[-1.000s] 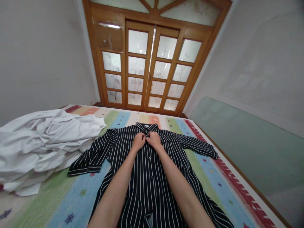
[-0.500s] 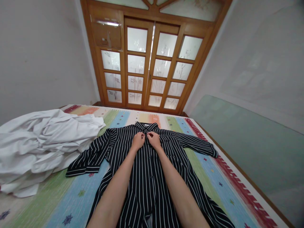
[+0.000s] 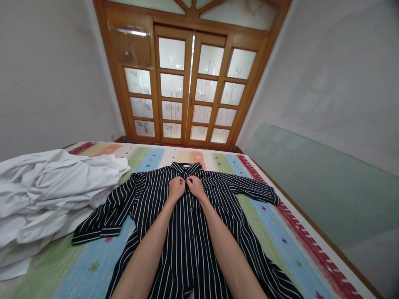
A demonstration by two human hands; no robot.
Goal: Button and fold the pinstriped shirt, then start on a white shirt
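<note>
A black shirt with white stripes (image 3: 182, 245) lies spread face up, its collar at the far end and both sleeves out to the sides. On its front placket, below the collar, my left hand (image 3: 176, 187) and my right hand (image 3: 195, 186) meet with fingers pinched closed on the fabric. The fingertips sit very near each other, and whatever small part they pinch, perhaps a button, is hidden. Further down the placket, a button (image 3: 191, 210) shows between my forearms.
Crumpled white cloth (image 3: 56, 187) is heaped at the left. Under everything is a colourful striped bed cover (image 3: 93, 265). A pale green panel (image 3: 318, 174) leans along the right wall, and wooden glazed doors (image 3: 187, 91) stand beyond the far edge.
The view has shifted slightly, so the scene sits a little further left. My hands stay pinched at the same part of the placket.
</note>
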